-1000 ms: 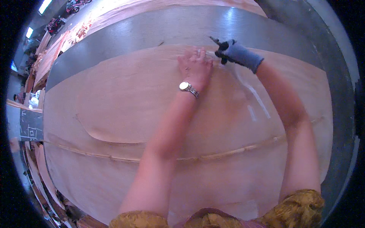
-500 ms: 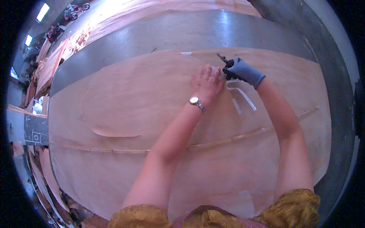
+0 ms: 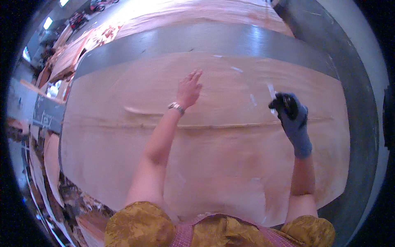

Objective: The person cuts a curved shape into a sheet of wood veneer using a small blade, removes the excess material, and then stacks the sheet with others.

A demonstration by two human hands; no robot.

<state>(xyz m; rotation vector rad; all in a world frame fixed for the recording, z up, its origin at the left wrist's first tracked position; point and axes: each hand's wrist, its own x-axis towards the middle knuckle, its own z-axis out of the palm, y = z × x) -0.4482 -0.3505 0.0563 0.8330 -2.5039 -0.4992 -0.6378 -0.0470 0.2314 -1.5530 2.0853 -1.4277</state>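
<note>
My bare left hand (image 3: 190,89), with a watch (image 3: 176,108) on its wrist, hovers over the broad tan veneer sheet (image 3: 230,160), fingers stretched out and holding nothing. To the right, my right hand (image 3: 293,119), in a grey glove with black on palm and fingers, is curled closed. The slim dark tool seen in it earlier is mostly hidden now by the fingers. A white tape strip (image 3: 270,89) shows at its fingertips; whether they pinch it I cannot tell. Separate short white tape pieces (image 3: 236,69) lie on the sheet beyond and between my hands.
A thin raised seam (image 3: 222,126) crosses the sheet, with a lifted curved edge (image 3: 142,112) at left. A smooth grey tabletop (image 3: 173,39) extends beyond the sheet. Stacked veneer (image 3: 68,61) and scraps lie at left, with more pinkish sheets (image 3: 197,15) at the back.
Both hands have drawn apart and back: the left moved left off the sheet, the right came nearer and to the right. A short tape piece now shows where they were. The view has shifted.
</note>
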